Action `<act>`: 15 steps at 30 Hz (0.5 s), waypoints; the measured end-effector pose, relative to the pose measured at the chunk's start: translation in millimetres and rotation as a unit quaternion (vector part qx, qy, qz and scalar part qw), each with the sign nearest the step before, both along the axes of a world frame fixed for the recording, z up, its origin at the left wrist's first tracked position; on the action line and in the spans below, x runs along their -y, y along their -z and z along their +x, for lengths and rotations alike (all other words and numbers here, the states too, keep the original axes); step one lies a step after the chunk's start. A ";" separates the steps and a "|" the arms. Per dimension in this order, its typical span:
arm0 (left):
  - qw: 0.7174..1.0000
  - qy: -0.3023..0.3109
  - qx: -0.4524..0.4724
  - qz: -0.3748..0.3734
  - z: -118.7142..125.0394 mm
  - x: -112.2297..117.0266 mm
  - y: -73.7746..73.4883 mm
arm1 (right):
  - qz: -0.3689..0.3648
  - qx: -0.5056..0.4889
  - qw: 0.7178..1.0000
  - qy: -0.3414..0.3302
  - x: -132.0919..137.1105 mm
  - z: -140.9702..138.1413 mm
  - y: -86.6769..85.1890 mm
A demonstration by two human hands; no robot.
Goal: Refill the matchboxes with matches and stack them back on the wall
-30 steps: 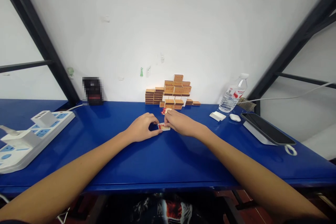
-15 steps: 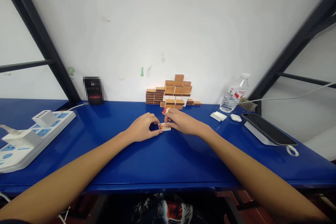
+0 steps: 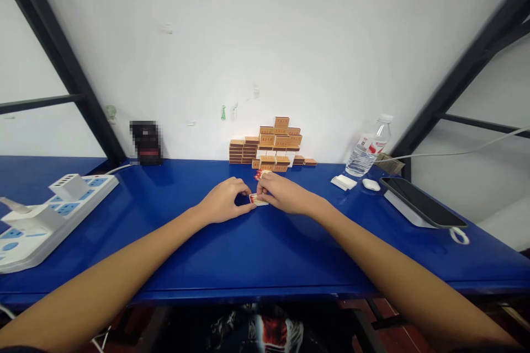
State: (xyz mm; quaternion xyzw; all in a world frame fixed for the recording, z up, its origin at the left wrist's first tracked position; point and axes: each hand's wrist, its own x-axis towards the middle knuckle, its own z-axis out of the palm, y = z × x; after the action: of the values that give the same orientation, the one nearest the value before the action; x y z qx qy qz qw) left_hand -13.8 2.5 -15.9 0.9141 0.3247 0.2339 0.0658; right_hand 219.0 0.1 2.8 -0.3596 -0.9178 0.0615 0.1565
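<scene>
My left hand point(image 3: 223, 200) and my right hand point(image 3: 284, 193) meet at the middle of the blue table point(image 3: 265, 248). Between their fingertips lies a small open matchbox tray point(image 3: 255, 199) with red-tipped matches in it. The left fingers pinch its left end. The right fingers curl over its right side and partly hide it. A loose bunch of red-tipped matches point(image 3: 260, 174) lies just behind the hands. Further back, against the wall, rises a stack of several brown matchboxes point(image 3: 273, 144).
A white power strip with plugged adapters point(image 3: 45, 215) fills the left side. At the right stand a water bottle point(image 3: 367, 148), a small white box point(image 3: 343, 182), a white earbud case point(image 3: 371, 185) and a dark phone on a stand point(image 3: 422, 207). A blurred dark object point(image 3: 146, 143) sits by the wall.
The right hand's fingers have shifted slightly left over the tray. The left hand and the tray stay in place.
</scene>
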 end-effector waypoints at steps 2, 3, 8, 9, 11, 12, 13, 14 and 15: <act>1.000 0.001 0.000 -0.001 -0.2 0.2 -0.6 | -0.001 -0.004 1.000 0.000 -1.0 1.5 -0.7; 1.000 0.002 0.001 -0.003 -0.3 0.5 -0.9 | 0.000 -0.006 1.000 0.004 -1.8 2.9 -1.4; 1.000 0.000 0.009 -0.008 0.2 1.7 -1.8 | 0.015 -0.022 0.997 0.067 -9.1 14.7 -6.2; 1.000 -0.001 0.008 -0.010 0.4 1.7 -1.7 | 0.017 -0.022 0.997 0.077 -11.4 17.7 -6.0; 1.000 -0.001 0.008 -0.012 0.6 1.5 -1.6 | 0.016 -0.014 0.996 0.091 -16.9 23.6 -3.6; 1.000 0.000 0.010 -0.011 0.5 1.3 -1.6 | 0.015 -0.010 0.995 0.095 -19.9 26.3 -1.5; 1.000 -0.002 0.014 -0.008 0.4 1.0 -1.6 | 0.014 -0.005 0.995 0.098 -23.0 28.7 1.0; 1.000 -0.004 0.017 -0.006 0.3 0.7 -1.7 | 0.013 -0.001 0.995 0.100 -25.9 30.7 3.6; 1.000 -0.006 0.020 -0.005 0.1 0.5 -1.7 | 0.010 0.001 0.995 0.102 -28.6 32.3 6.1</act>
State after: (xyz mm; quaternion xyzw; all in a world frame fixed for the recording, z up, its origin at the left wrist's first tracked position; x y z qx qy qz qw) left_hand -13.7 2.0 -14.2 0.9071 0.3297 0.2506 0.0752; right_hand 251.4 28.7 -3.4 -0.4500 -0.8770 0.0353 0.1646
